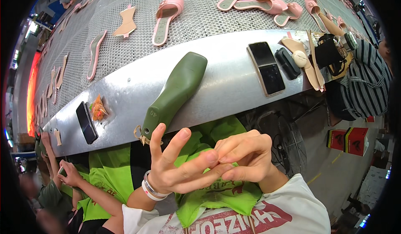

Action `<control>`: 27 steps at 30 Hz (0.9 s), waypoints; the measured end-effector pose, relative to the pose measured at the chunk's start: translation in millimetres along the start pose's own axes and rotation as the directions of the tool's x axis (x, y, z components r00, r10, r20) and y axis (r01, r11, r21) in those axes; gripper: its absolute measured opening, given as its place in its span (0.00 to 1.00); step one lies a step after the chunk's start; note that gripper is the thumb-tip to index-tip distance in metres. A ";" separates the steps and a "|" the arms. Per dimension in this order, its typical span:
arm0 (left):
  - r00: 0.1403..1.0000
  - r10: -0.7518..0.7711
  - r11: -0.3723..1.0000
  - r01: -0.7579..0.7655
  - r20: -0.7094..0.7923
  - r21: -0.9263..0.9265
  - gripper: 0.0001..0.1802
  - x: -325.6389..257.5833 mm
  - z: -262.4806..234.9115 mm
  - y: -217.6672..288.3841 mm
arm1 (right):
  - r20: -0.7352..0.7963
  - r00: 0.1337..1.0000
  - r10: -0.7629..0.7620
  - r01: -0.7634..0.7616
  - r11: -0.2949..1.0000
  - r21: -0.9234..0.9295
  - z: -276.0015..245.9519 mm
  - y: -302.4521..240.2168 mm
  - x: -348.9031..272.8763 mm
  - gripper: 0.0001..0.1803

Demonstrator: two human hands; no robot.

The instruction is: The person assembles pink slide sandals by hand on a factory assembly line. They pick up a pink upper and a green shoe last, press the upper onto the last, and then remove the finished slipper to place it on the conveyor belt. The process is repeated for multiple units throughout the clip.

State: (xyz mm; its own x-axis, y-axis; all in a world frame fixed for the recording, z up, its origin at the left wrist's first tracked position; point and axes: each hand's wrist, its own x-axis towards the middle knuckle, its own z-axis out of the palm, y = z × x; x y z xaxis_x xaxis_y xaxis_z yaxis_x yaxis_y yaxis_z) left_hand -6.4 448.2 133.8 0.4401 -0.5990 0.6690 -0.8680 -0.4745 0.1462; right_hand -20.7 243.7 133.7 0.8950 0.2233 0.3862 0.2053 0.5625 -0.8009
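Note:
My left hand (184,165), with bracelets at its wrist, is raised in front of my chest with several fingers stretched out and spread. Its other fingertips meet those of my right hand (246,154). The right fingers are pinched together at that contact; anything tiny between them is too small to make out. Beyond the left fingers, a dark green shoe last (177,90) lies on the metal ledge (225,83), its heel end toward me. A loop of cord (138,133) hangs at that heel end. Neither hand touches the last.
Phones (267,69) (87,123), a black case (288,63), a wrapped snack (98,108) and beige insole pieces (301,58) lie on the ledge. Behind it, a mesh conveyor (138,54) carries pink sandals (168,19). Co-workers sit left and right. A fan (290,146) stands below.

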 end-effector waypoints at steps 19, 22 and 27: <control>0.998 -0.056 0.959 0.054 0.001 -0.277 0.15 -6.6 0.9 -1.9 | -0.043 0.999 -0.008 0.004 0.997 -0.078 18.1 4.8 0.9 0.12; 0.992 -0.129 0.935 0.122 -0.002 -0.332 0.19 -4.4 -1.9 4.2 | -0.055 0.998 -0.005 0.004 1.000 -0.010 22.8 7.4 -0.8 0.13; 0.992 -0.128 0.949 0.126 0.010 -0.290 0.25 -6.1 -8.8 3.6 | -0.077 0.997 0.024 -0.019 0.998 0.054 29.6 12.2 -2.7 0.15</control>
State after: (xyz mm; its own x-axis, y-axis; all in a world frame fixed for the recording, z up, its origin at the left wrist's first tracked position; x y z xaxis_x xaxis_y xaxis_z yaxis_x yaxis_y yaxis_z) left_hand -14.2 455.8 136.6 0.5504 -0.5398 0.6370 -0.8347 -0.3382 0.4346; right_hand -32.4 273.5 136.5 0.9273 0.1747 0.3310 0.1663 0.6000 -0.7826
